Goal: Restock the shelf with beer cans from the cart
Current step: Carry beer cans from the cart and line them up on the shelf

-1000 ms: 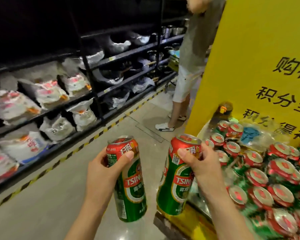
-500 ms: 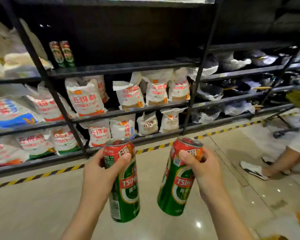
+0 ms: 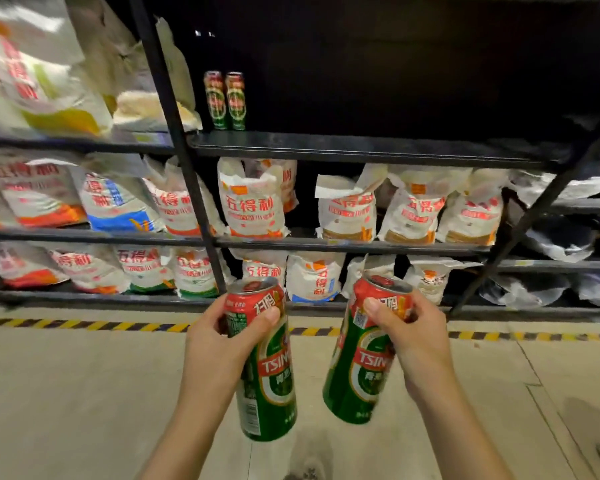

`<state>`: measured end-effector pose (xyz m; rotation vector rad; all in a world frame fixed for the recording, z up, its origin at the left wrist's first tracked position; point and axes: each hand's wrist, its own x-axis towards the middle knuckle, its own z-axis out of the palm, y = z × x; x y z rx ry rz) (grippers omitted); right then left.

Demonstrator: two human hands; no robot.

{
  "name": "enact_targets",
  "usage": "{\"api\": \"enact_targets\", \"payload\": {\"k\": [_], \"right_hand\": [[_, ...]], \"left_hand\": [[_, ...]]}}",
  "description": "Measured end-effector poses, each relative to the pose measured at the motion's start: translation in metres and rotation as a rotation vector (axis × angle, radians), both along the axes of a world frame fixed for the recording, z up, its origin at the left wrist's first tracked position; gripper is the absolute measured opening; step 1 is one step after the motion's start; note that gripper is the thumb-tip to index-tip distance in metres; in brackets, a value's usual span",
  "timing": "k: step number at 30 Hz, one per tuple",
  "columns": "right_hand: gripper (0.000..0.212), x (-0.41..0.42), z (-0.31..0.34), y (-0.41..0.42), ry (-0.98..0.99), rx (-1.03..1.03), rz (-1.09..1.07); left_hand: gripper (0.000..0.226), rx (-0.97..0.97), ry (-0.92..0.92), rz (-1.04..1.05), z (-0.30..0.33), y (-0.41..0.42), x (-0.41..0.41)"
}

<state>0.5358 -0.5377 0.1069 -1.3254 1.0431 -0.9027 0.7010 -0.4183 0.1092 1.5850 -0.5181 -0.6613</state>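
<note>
My left hand [image 3: 219, 344] grips a tall green and red beer can [image 3: 269, 382] near its top. My right hand [image 3: 413, 341] grips a second beer can [image 3: 362, 372] the same way, tilted a little to the left. Both cans hang over the floor in front of a black metal shelf [image 3: 361, 148]. Two matching cans [image 3: 226, 100] stand upright side by side at the left end of that dark shelf board, next to the upright post. The rest of that board looks bare and dark. The cart is out of view.
White flour bags [image 3: 253, 206] fill the two lower shelf boards and the bay to the left. A black upright post [image 3: 177, 140] divides the bays. A yellow and black striped line [image 3: 84, 325] runs along the floor before the shelf. Wrapped goods [image 3: 561, 237] sit at the right.
The view has swung from the cart of cans and yellow sign to face the shelf, which now looks closer. Both hands still hold their cans at the same height.
</note>
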Motion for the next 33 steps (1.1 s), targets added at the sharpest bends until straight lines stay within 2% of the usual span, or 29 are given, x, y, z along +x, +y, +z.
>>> {"api": "enact_targets", "payload": {"k": [4,9,15,25,33], "right_hand": [[0.026,0.057,0.009,-0.063,0.012,-0.024,0.107],[0.026,0.133,0.017,-0.12,0.022,-0.055,0.214],[0.03,0.228,0.011,-0.173,0.041,-0.072,0.258],[0.032,0.366,0.013,-0.245,0.005,-0.043,0.125],[0.035,0.427,0.018,-0.312,0.053,-0.074,0.049]], "left_hand": [[0.042,-0.034,-0.013,0.095,0.013,-0.048,0.046],[0.051,-0.046,-0.019,0.2,0.011,-0.085,0.107],[0.023,-0.044,-0.008,0.284,0.003,-0.129,0.201],[0.025,-0.047,-0.05,0.111,0.012,-0.242,0.36],[0.025,-0.08,-0.091,0.034,0.017,-0.324,0.42]]}}
